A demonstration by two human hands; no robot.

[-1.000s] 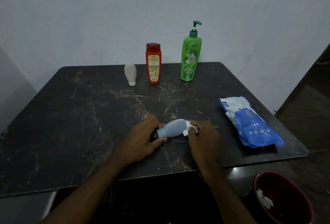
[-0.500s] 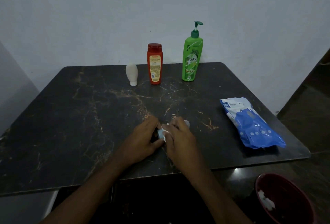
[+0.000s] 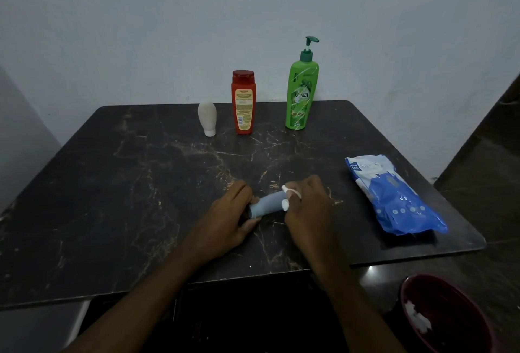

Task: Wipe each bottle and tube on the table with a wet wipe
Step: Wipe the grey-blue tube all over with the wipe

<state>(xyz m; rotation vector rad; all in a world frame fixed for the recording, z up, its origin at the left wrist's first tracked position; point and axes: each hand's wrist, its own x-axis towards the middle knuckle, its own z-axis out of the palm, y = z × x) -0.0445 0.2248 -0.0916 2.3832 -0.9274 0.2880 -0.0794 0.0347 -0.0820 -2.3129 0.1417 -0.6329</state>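
Note:
A pale blue tube point(image 3: 268, 205) lies on its side near the front of the dark marble table point(image 3: 118, 184). My left hand point(image 3: 225, 224) grips its left end. My right hand point(image 3: 308, 206) holds a white wet wipe point(image 3: 289, 198) wrapped round the tube's right half; the far end of the tube is hidden under it. At the back of the table stand a small white tube point(image 3: 207, 118) on its cap, a red bottle point(image 3: 243, 101) and a tall green pump bottle point(image 3: 301, 91).
A blue and white pack of wet wipes point(image 3: 394, 198) lies at the right side of the table. A dark red bin point(image 3: 450, 316) with used white wipes sits on the floor at the lower right. A plain wall stands behind the table.
My right hand slid the wipe left along the tube to my left hand, then back to the right, uncovering the tube's left half again. My left hand stayed on the tube's end.

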